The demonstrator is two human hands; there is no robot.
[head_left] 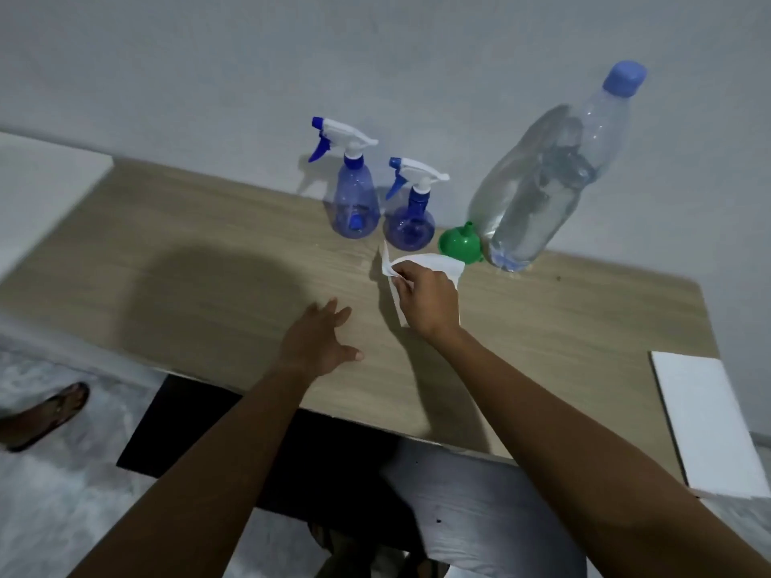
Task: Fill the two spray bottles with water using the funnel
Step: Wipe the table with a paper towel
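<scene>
Along the far edge of the light wood-grain worktop, close to the grey wall, the task's things stand in a row. Furthest left is a tall cone-shaped translucent blue spray bottle with a white and blue trigger head screwed on. Just beside it, to its right, is a shorter round-bellied translucent blue spray bottle with the same kind of head. Both nozzles point left. Next along lies a small green plastic funnel, tipped on its side with its spout towards the wall and its wide mouth facing the near edge. It sits right against the base of a large clear plastic water bottle, which has its blue cap on and water filling most of it.

The right hand is in front of the funnel, its fingers curled and pinching a crumpled white tissue. The tissue's top edge reaches almost to the funnel, and part of it hangs down under the hand onto the worktop. The left hand is nearer the middle of the worktop, palm down with fingers spread and holding nothing. I cannot tell whether it touches the wood.

A flat white board lies at the near right corner. Off the left end is a white surface, and a foot in a sandal rests on the floor.
</scene>
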